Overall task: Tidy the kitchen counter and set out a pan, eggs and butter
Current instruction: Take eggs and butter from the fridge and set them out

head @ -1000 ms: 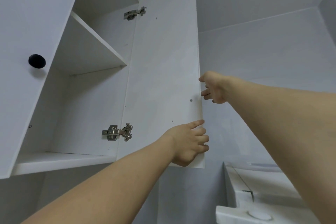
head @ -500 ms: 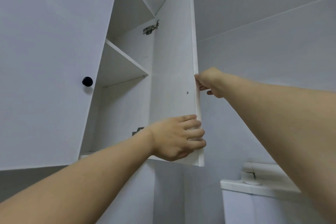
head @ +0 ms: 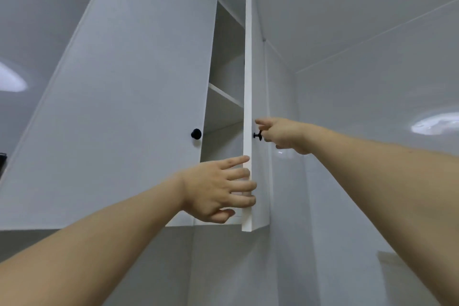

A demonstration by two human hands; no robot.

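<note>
Cabinet door (head: pixel 248 82) stands edge-on, upright, left hand (head: pixel 218 191) touching its edge.

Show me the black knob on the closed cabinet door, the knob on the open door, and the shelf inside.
left door knob (head: pixel 196 133), head view, on its round black face.
open door knob (head: pixel 257 135), head view, on the black stem beside the right hand (head: pixel 285 135).
shelf (head: pixel 223 97), head view, on its pale front edge.

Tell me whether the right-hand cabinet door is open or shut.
Open. The right cabinet door stands edge-on to the camera, leaving a gap that shows the shelf inside.
</note>
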